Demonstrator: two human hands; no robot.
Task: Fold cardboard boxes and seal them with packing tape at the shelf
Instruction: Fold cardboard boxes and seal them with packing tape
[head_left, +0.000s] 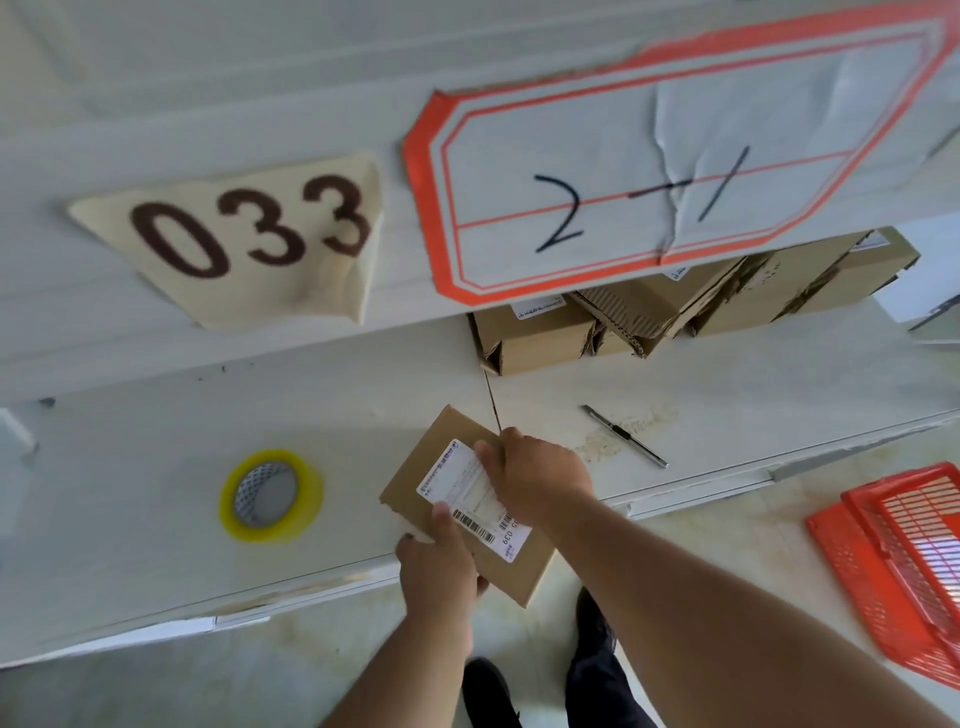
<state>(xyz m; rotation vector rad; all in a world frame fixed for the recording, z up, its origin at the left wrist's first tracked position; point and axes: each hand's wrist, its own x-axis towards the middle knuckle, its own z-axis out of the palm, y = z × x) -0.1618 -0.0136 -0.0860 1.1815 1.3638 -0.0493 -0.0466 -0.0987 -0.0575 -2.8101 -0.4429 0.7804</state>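
A flat brown cardboard box (467, 499) with a white shipping label (470, 496) on top lies tilted at the front edge of the white shelf (156, 467), its near corner overhanging, under the fingers (488, 454) of both hands. A roll of clear yellowish packing tape (271, 496) lies flat on the shelf, well left of the fingers. More brown boxes (675, 301) are stacked at the back of the shelf, beyond the fingers and to the right.

Warehouse packing spot: numbered shelf (311, 415) (labelled cartons (535, 338) behind).
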